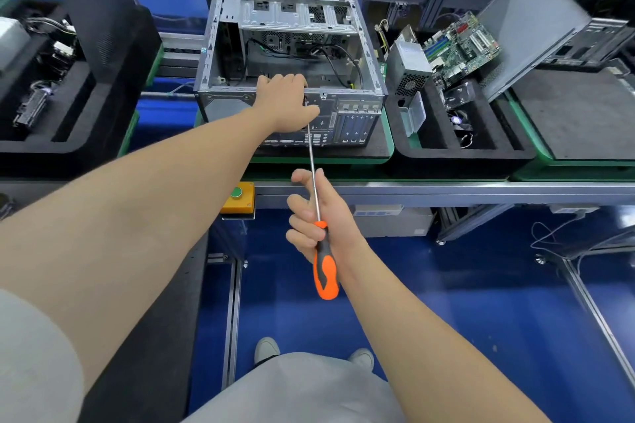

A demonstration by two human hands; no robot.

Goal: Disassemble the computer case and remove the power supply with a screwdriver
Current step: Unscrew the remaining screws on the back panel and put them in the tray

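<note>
- The computer case [292, 21] lies open side up on a black pad, near the worktop's front edge.
- Left hand [287, 103] has its fingers curled over the case's near top edge, gripping it.
- Right hand [323, 213] is wrapped round the orange screwdriver [325, 271], whose tip touches the back panel by the left thumb.
- A silver power supply [409, 65] stands in the foam tray [481, 151] just right of the case.

Motherboard [460, 45] tilted in foam tray [481, 151]; yellow button box [238, 199].
</note>
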